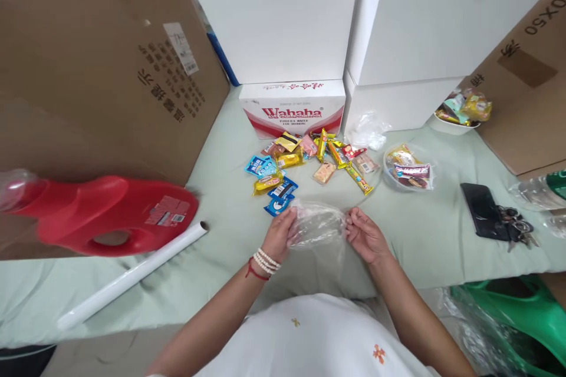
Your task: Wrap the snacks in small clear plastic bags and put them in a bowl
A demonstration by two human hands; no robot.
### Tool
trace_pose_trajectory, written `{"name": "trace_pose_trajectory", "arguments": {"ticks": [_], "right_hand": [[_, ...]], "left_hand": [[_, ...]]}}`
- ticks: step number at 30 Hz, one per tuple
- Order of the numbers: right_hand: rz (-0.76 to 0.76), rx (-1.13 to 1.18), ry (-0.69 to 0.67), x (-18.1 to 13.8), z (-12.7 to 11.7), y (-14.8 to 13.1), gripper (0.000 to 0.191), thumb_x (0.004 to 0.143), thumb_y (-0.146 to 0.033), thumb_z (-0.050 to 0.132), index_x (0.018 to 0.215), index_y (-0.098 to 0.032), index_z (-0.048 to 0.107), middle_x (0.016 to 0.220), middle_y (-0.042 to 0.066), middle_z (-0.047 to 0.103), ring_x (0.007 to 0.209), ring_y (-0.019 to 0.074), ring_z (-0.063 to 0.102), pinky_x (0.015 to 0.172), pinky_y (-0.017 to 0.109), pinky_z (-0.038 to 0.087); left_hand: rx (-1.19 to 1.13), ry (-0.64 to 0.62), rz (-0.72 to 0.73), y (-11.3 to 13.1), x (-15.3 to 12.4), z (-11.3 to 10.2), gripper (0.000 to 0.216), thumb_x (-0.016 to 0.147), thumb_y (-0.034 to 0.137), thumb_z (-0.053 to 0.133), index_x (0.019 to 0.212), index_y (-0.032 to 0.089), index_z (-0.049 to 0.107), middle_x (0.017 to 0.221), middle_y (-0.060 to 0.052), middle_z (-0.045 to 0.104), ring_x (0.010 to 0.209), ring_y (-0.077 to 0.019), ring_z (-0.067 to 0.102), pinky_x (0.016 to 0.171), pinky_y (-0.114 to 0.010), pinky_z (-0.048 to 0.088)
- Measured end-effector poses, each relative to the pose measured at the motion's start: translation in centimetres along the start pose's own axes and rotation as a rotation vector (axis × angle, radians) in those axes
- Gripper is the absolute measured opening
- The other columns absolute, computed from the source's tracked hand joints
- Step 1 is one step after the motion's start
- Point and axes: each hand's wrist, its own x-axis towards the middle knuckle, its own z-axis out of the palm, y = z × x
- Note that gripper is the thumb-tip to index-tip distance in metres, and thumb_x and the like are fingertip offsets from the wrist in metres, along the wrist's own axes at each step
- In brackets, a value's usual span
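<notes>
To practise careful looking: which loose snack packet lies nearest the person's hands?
The frontmost blue packet, just beyond the left hand gripping the clear bag; the yellow packets lie farther back.

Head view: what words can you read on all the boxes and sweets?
"Wahaha" on the red-and-white carton.
"0X50", turned, on the right cardboard box.
Left cardboard box, red bottle label, snack wrappers: print too small or blurred.
Held clear bag: no print.

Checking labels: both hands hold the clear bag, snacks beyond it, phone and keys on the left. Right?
No: the head view shows the phone and keys on the right. The left hand and right hand do hold the bag, snacks beyond it.
</notes>
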Motion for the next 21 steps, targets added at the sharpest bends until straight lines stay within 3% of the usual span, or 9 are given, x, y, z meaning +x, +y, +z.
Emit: {"name": "trace_pose_trajectory", "arguments": {"ticks": [3,7,10,14,16,21], "right_hand": [[0.001,-0.019,-0.006,-0.3,-0.9,-0.5,0.035,0.075,-0.050,0.086,0.084,-0.023,0.064,0.082,0.000,0.061,0.070,0.0127,0.054,0.063,0.025,0.047],[0.087,-0.203,-0.116,0.0,0.1,-1.5,0.055,0.077,-0.069,0.077,0.111,-0.026,0.071,0.106,0.006,0.070,0.091,0.0186,0.063,0.073,0.029,0.051],[0.218,-0.387,-0.247,0.7,1.2,-1.8,0.050,0.071,-0.061,0.086,0.097,-0.020,0.073,0.081,0.000,0.068,0.066,0.0126,0.057,0.059,0.024,0.042],[0.160,-0.440,-0.142,1.6,1.5,-1.6,0.046,0.069,-0.058,0.087,0.081,-0.018,0.068,0.063,-0.006,0.058,0.053,0.0077,0.043,0.053,0.022,0.032],[0.148,-0.442,-0.094,1.9,1.4,-1.4,0.046,0.068,-0.058,0.088,0.083,-0.019,0.069,0.063,-0.006,0.059,0.053,0.0078,0.043,0.052,0.022,0.031],[0.078,-0.476,0.004,2.4,1.1,-1.4,0.045,0.068,-0.057,0.087,0.083,-0.019,0.071,0.065,-0.003,0.060,0.055,0.0094,0.045,0.051,0.023,0.033]], "left_hand": [[0.044,-0.034,-0.052,0.5,-0.6,0.0,0.056,0.070,0.071,0.078,0.083,0.020,0.057,0.052,0.012,0.028,0.041,-0.0040,0.016,0.038,-0.021,0.015],[0.241,-0.145,-0.110,0.5,-1.3,1.1,0.061,0.074,0.078,0.069,0.078,0.018,0.059,0.054,0.009,0.034,0.045,-0.0064,0.025,0.041,-0.022,0.020],[0.319,-0.154,-0.077,0.6,-1.4,1.8,0.064,0.076,0.082,0.064,0.073,0.018,0.056,0.053,0.009,0.030,0.045,-0.0060,0.024,0.042,-0.022,0.020],[0.350,-0.156,-0.064,1.1,-1.3,0.8,0.063,0.073,0.078,0.071,0.068,0.019,0.049,0.054,0.010,0.030,0.045,-0.0046,0.025,0.043,-0.020,0.021],[0.320,-0.125,-0.076,1.0,-1.3,-0.2,0.063,0.069,0.075,0.076,0.066,0.020,0.044,0.054,0.011,0.028,0.044,-0.0039,0.024,0.042,-0.019,0.021],[0.167,0.122,-0.039,0.4,-1.6,-2.1,0.060,0.068,0.073,0.076,0.073,0.020,0.050,0.064,0.008,0.040,0.047,-0.0047,0.029,0.041,-0.019,0.026]]}}
